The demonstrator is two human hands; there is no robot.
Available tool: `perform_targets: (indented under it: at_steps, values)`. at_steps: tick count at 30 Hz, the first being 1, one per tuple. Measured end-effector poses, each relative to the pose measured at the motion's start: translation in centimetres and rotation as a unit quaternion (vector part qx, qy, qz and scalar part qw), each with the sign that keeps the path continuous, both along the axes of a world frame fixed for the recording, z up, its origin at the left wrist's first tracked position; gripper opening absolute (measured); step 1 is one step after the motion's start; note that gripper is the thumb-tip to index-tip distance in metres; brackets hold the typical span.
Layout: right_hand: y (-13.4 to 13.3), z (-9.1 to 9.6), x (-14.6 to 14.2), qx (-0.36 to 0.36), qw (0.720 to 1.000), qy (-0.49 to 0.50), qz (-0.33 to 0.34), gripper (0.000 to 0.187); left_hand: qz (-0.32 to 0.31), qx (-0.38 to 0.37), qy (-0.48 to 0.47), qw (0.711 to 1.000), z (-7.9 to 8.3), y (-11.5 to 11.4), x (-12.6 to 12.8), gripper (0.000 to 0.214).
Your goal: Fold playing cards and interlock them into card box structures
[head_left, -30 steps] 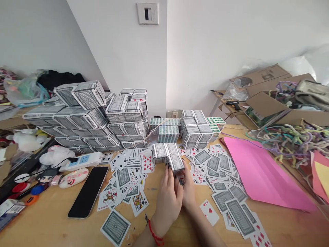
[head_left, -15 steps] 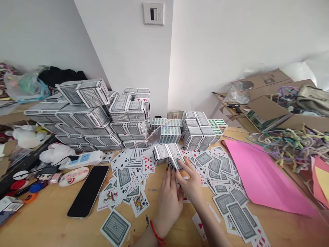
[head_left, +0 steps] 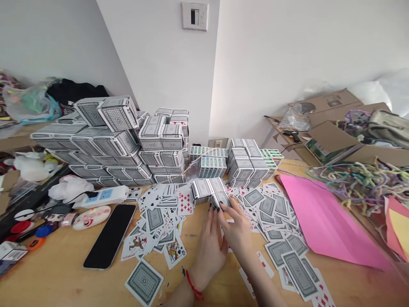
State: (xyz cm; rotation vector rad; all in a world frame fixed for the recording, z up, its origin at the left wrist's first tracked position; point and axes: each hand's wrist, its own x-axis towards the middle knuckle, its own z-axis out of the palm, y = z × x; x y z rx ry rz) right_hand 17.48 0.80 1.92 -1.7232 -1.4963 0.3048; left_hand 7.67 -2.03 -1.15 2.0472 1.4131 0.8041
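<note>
Dozens of loose playing cards [head_left: 275, 221] lie scattered face up and face down over a light wood table [head_left: 64, 281], set in a white-walled corner w/ a wall switch plate [head_left: 194, 16] high up. Behind them, big stack of card-covered blocks [head_left: 111, 145] at left-centre, smaller block stack [head_left: 247, 162] to its right, green card boxes [head_left: 209, 164] between the two.

Both hands meet at centre, just in front of a small card block [head_left: 209, 192] sitting on the table at the near edge of the stacks. Left hand [head_left: 209, 247], red thread at wrist, fingers extended and loosely open, tips touching the block's near side. Right hand [head_left: 238, 230] fingers also extended, resting on the block's near right corner; not closed around it, more pressing than clasping.

Left side: black phone [head_left: 110, 241] face down, white power strip [head_left: 102, 196], small toys. Right side: pink paper sheet [head_left: 322, 217], tangle of pipe cleaners [head_left: 361, 179], cardboard boxes [head_left: 332, 128] behind. Scattered cards crowd the table all round the hands.
</note>
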Motion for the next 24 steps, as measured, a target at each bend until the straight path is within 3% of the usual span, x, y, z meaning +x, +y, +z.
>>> perform_targets:
  at_steps: [5,10,18,24]
  values:
    - [-0.2,-0.2,0.2,0.016,1.0,-0.01,0.011,0.023,0.012,-0.017,-0.064,0.998,0.1,0.6,-0.3,0.07]
    - [-0.4,-0.5,0.5,0.03,0.999,-0.003,0.012,0.021,0.061,-0.011,-0.12,0.991,1.2,2.3,-1.0,0.065]
    - [-0.3,-2.0,1.5,0.069,0.997,0.02,0.035,0.022,0.04,-0.025,-0.162,0.986,1.7,4.7,-1.4,0.056]
    - [-0.4,-1.6,1.5,0.078,0.996,0.03,0.033,0.021,0.037,-0.055,-0.185,0.98,2.1,5.5,-1.9,0.048]
